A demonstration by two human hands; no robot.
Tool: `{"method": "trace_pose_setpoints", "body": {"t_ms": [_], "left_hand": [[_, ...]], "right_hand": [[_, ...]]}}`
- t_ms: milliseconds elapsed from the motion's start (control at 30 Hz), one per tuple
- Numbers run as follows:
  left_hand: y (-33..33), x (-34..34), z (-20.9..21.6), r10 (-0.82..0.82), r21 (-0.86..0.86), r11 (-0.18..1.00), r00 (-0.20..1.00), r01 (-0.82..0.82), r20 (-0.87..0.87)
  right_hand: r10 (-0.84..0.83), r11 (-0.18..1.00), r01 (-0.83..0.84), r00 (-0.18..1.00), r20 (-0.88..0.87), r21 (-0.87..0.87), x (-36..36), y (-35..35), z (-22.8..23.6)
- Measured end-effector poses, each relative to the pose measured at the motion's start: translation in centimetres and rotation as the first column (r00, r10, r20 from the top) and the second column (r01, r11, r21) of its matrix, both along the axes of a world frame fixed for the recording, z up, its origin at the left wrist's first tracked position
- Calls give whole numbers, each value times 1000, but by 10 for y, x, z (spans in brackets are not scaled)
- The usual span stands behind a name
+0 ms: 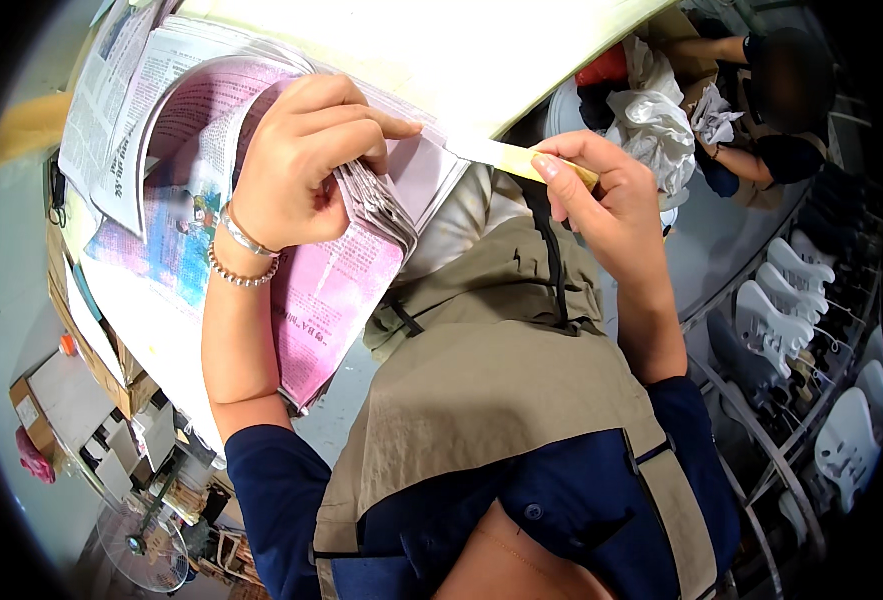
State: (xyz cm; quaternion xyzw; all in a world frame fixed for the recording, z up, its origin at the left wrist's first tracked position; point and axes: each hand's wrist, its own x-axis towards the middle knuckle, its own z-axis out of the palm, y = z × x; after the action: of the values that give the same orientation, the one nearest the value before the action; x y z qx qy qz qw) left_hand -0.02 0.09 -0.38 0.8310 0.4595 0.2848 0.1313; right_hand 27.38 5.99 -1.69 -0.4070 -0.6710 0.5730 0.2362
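Observation:
My left hand [312,165], with a bracelet and a bangle on its wrist, is closed around the folded edge of a bunch of newspapers [367,200]. Its index finger reaches out along the top sheet. Pink pages [337,300] hang below that hand over the table's near edge, and other sheets curl up on its left. In my right hand [602,185], thumb and fingers pinch the yellow handle of a flat, thin-bladed knife [522,160]. Its pale blade meets the right edge of the newspapers; whether it lies between sheets I cannot tell.
The pale worktable [442,60] stretches ahead. At the upper right, white plastic bags [652,130] fill a bin, with another person [762,130] close by. A metal rack [762,440] on the right holds white guitar-body-shaped parts [767,320]. A fan [142,545] stands lower left.

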Motion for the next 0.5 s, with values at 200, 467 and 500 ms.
{"method": "trace_pose_setpoints", "body": {"t_ms": [200, 467, 500], "left_hand": [[-1, -2, -4, -7, 24, 1000, 1000, 7, -12], [1, -1, -6, -14, 25, 1000, 1000, 14, 6], [2, -1, -7, -15, 28, 1000, 1000, 15, 6]], "right_hand": [[12, 1000, -12, 1000, -1, 26, 0, 3, 1], [185, 982, -185, 983, 0, 28, -12, 35, 27], [222, 974, -224, 974, 46, 40, -13, 39, 29]]}}
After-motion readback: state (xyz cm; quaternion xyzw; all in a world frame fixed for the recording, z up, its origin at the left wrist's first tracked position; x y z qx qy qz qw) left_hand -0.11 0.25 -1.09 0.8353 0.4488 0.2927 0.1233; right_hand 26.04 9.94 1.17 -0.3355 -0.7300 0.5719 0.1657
